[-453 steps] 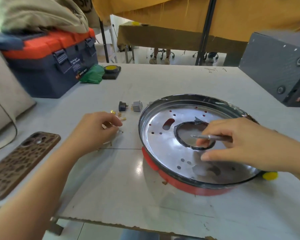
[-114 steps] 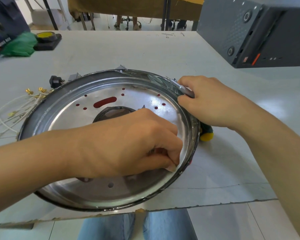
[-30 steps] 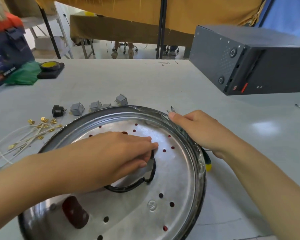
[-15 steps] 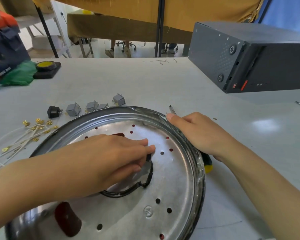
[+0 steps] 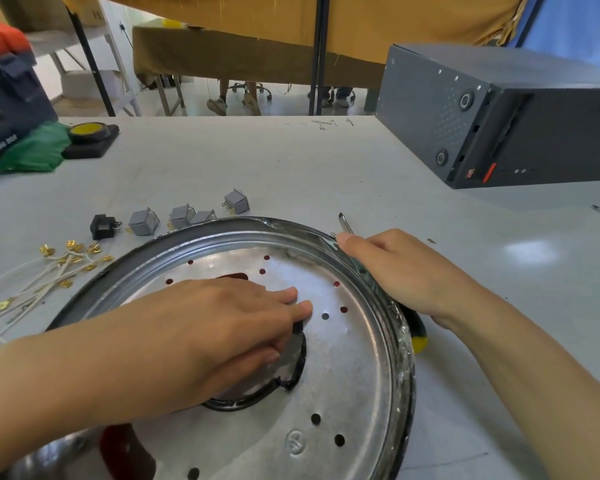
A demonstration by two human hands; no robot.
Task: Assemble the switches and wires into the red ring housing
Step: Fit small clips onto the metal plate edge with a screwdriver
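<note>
Wires (image 5: 45,271) and grey switches (image 5: 142,221) lie loose left of the metal plate (image 5: 354,368); none fitted. Risk: the plate, seated on the housing (red visible through its holes), could slide and scatter them. Left hand (image 5: 222,327) lies flat, fingers extended into the centre opening. Right hand (image 5: 395,271) curls over the rim, gripping a screwdriver (image 5: 345,225).
</note>
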